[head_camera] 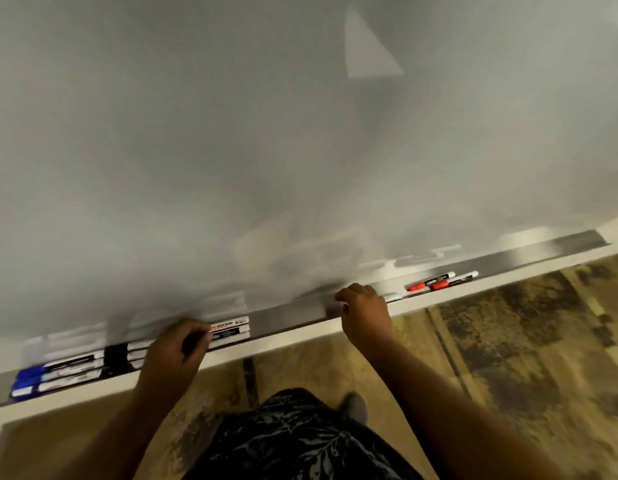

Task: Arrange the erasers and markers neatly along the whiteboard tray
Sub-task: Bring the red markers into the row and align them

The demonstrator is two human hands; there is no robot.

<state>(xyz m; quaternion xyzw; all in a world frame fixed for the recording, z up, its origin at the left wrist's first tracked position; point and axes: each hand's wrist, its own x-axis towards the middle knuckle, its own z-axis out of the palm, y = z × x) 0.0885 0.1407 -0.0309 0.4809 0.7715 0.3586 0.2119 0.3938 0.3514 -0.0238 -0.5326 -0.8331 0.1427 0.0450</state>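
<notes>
The metal whiteboard tray point(293, 315) runs from lower left to upper right. At its left end lie blue-capped markers point(27, 381), then black-capped markers point(116, 356). My left hand point(176, 353) is curled over the tray with its fingers closed on white labelled markers point(231, 329) that stick out to its right. My right hand point(364, 313) rests farther right, fingers bent down into the tray. A pale marker end point(394, 298) shows from under it, and the grip is hidden. Two red-capped markers point(439, 282) lie side by side beyond it. I see no eraser clearly.
The whiteboard point(300, 133) fills the upper view, blurred with reflections. The tray's white front lip point(286, 344) runs below the markers. Patterned carpet point(508, 341) lies underneath, with my dark patterned clothing point(300, 441) and one shoe point(354, 407) close to the wall.
</notes>
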